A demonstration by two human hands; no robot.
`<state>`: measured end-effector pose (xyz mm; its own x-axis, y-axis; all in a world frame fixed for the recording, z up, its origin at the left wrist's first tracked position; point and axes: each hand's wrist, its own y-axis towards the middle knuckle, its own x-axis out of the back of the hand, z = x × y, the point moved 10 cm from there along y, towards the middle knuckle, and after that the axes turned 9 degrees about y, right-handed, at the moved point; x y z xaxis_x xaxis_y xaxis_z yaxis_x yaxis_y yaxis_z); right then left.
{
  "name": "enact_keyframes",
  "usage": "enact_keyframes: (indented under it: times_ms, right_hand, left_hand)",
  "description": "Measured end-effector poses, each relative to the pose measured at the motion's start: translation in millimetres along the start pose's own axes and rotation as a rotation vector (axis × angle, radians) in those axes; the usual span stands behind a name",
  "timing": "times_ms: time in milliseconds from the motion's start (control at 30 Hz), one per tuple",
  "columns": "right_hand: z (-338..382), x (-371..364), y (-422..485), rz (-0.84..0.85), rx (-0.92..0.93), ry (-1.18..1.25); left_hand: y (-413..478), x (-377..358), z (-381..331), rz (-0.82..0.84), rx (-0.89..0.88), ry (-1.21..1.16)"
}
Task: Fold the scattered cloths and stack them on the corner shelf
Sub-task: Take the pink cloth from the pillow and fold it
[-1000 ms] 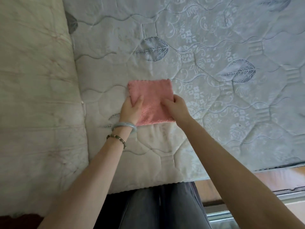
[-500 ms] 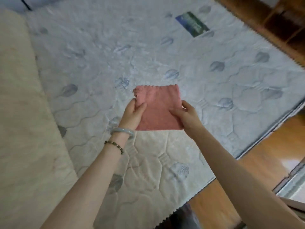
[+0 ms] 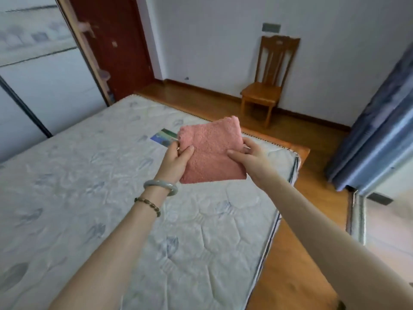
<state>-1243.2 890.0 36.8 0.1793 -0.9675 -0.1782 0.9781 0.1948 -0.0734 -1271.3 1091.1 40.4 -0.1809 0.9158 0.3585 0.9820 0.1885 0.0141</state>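
A folded pink cloth (image 3: 212,151) is held up in the air above the bare quilted mattress (image 3: 93,186). My left hand (image 3: 176,161), with two bracelets on its wrist, pinches the cloth's left edge. On the right edge my right hand (image 3: 250,156) grips it, thumb on top. The cloth is a neat square, lifted well clear of the mattress. A narrow corner shelf unit (image 3: 98,61) stands at the far left by the dark red door; its shelves are blurred.
A wooden chair (image 3: 268,86) stands against the far white wall. Wooden floor (image 3: 288,265) runs along the mattress's right side. A blue curtain (image 3: 380,121) hangs at the right. Sliding wardrobe doors (image 3: 40,74) fill the left. A label (image 3: 164,136) lies on the mattress.
The pink cloth has been lifted off the mattress by both hands and carried upward. My view has risen from the mattress to the room beyond.
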Motion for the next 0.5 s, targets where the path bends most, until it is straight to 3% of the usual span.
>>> enact_keyframes:
  times_ms: [233,500]
  right_hand:
    - [80.7,149.0,-0.5,-0.162,0.108,-0.034]
    - [150.0,292.9,-23.0,-0.363,0.192,-0.034]
  left_hand:
    - [45.2,-135.1,-113.3,0.110,-0.141,0.066]
    - [67.8,-274.9,-217.4,0.309,-0.261,-0.018]
